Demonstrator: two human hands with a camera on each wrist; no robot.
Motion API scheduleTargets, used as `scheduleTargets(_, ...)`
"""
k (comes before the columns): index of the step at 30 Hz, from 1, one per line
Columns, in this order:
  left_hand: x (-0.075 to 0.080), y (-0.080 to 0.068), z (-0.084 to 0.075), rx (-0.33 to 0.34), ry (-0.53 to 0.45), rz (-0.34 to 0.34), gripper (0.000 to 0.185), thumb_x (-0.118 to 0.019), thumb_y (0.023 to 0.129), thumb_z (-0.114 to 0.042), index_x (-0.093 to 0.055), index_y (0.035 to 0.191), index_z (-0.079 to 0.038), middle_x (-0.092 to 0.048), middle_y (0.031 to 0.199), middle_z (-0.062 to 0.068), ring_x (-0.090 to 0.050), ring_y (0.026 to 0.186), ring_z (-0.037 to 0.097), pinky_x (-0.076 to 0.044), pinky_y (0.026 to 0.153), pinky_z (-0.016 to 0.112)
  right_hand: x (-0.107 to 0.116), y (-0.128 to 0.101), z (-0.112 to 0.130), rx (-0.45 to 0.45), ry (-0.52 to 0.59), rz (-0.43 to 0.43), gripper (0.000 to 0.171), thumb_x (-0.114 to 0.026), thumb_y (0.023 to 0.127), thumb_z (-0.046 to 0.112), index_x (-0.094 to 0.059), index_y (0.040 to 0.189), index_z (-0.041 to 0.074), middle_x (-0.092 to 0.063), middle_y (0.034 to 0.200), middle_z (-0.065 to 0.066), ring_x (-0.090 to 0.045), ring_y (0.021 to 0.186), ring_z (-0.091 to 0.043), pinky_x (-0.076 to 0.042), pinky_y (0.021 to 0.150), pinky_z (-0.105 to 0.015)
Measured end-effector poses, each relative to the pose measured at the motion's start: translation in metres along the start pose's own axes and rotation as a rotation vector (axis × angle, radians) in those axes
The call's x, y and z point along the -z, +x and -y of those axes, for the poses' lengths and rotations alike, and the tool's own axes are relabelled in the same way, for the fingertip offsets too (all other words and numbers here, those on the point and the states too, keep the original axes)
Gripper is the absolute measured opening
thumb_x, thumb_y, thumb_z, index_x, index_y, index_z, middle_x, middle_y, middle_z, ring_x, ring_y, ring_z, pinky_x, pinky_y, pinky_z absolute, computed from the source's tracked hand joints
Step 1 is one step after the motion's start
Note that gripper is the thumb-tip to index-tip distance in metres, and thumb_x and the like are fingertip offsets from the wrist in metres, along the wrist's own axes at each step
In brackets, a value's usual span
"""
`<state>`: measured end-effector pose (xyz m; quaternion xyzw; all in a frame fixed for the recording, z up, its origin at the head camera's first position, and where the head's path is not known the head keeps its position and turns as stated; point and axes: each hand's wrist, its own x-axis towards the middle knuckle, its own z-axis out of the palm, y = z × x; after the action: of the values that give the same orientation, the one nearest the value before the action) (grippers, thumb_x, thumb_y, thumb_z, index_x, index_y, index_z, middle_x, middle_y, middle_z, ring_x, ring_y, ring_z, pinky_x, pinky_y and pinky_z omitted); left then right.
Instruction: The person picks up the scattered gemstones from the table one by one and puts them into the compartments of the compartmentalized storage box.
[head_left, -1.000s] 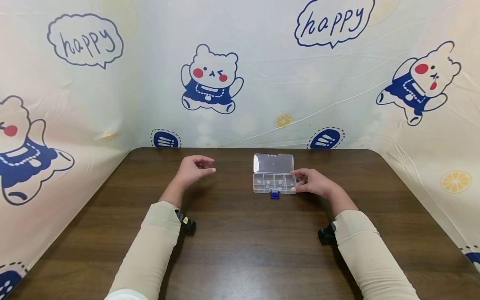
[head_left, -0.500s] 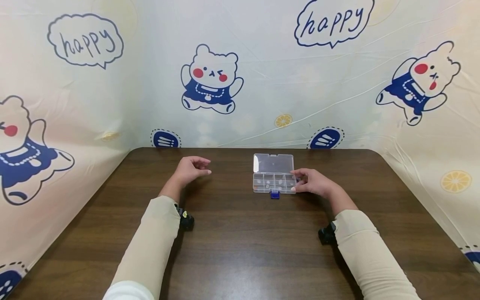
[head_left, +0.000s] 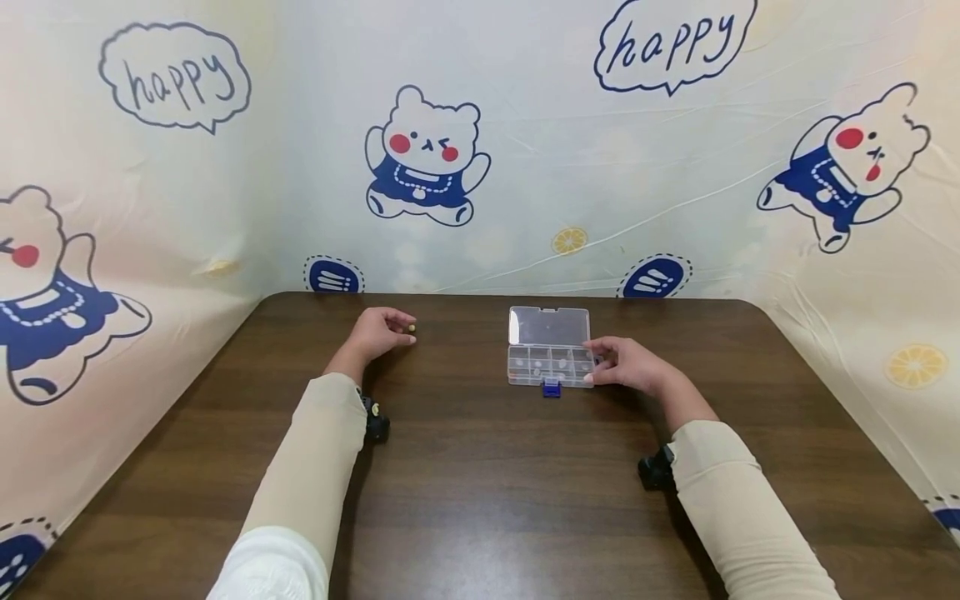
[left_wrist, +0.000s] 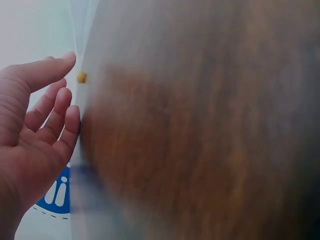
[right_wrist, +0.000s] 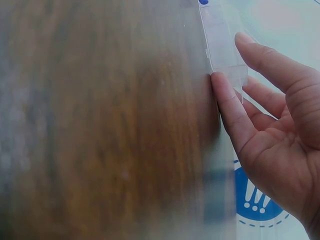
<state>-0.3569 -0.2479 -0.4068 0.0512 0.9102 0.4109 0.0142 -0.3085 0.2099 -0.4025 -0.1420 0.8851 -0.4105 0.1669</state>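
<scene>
Clear compartment box (head_left: pixel 548 350) sits on the dark wood tabletop (head_left: pixel 480 483), toward the far edge and a bit right of centre. Lid is open and tilted back away from the person; the row of small cells faces up, and a blue latch (head_left: pixel 551 388) sticks out at the near side of the box. Cell contents too small to tell.

Right hand (head_left: pixel 628 365) is at the right end of the box — fingers (right_wrist: pixel 227 105) loosely extended and a little apart, thumb tip touching the box's end wall in the right wrist view, index finger lying just above the box. It touches the box rather than wrapping round it.

Left hand (head_left: pixel 377 332) is well left of the box, resting on the tabletop with fingers (left_wrist: pixel 50 70) relaxed, slightly curled and spread, clamped on nothing. A small yellow bead (head_left: pixel 412 331) lies on the tabletop just beside its fingertips, on the side toward the box; in the left wrist view the bead (left_wrist: pixel 81 77) sits just off the index fingertip — near it, apart.

Both forearms wear beige sleeves (head_left: pixel 311 467), each with a black wrist-mounted unit (head_left: pixel 375 425). Behind the box, a cream backdrop (head_left: pixel 525 150) printed with cartoon bears and "happy" bubbles rises from the far edge of the tabletop and wraps both sides.
</scene>
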Motion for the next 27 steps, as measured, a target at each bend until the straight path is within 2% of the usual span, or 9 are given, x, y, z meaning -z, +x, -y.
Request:
scheduleTargets(3, -0.0019, 0.0015, 0.0021, 0.025, 0.003, 0.002, 0.033, -0.076, 0.085, -0.007, -0.068, 0.116, -0.001, -0.064, 0.112, 0.016, -0.055, 0.102, 0.029, -0.048, 0.092, 0.041, -0.0004, -0.0004, -0.0001, 0.000, -0.002, 0.003, 0.073, -0.078, 0.084, 0.026, -0.044, 0.144, 0.005, -0.047, 0.139, -0.022, -0.057, 0.103, -0.027, -0.043, 0.100, -0.045)
scheduleTargets(13, -0.0021, 0.0055, 0.0074, 0.022, 0.070, 0.011, 0.034, -0.073, 0.087, -0.007, -0.067, 0.120, -0.001, -0.063, 0.113, 0.018, -0.056, 0.102, 0.030, -0.046, 0.095, 0.042, -0.0005, 0.0001, -0.0004, -0.004, -0.004, 0.002, 0.073, -0.078, 0.084, 0.027, -0.044, 0.145, 0.005, -0.047, 0.140, -0.021, -0.057, 0.104, -0.028, -0.042, 0.101, -0.046)
scheduleTargets(21, -0.0018, 0.0040, 0.0020, 0.068, 0.113, 0.071, 0.041, -0.067, 0.092, -0.010, -0.060, 0.132, -0.002, -0.058, 0.126, 0.019, -0.052, 0.113, 0.031, -0.040, 0.103, 0.045, -0.0013, 0.0002, -0.0006, -0.012, 0.000, 0.001, 0.073, -0.078, 0.084, 0.026, -0.043, 0.145, 0.005, -0.047, 0.139, -0.021, -0.056, 0.104, -0.029, -0.043, 0.101, -0.045)
scheduleTargets(27, -0.0032, 0.0044, 0.0003, 0.082, 0.119, 0.079, 0.033, -0.066, 0.094, -0.013, -0.065, 0.125, -0.003, -0.059, 0.121, 0.018, -0.051, 0.105, 0.030, -0.043, 0.097, 0.044, 0.0003, -0.0008, 0.0005, -0.005, -0.002, 0.002, 0.072, -0.078, 0.085, 0.023, -0.043, 0.145, 0.004, -0.047, 0.138, -0.022, -0.056, 0.102, -0.028, -0.045, 0.099, -0.044)
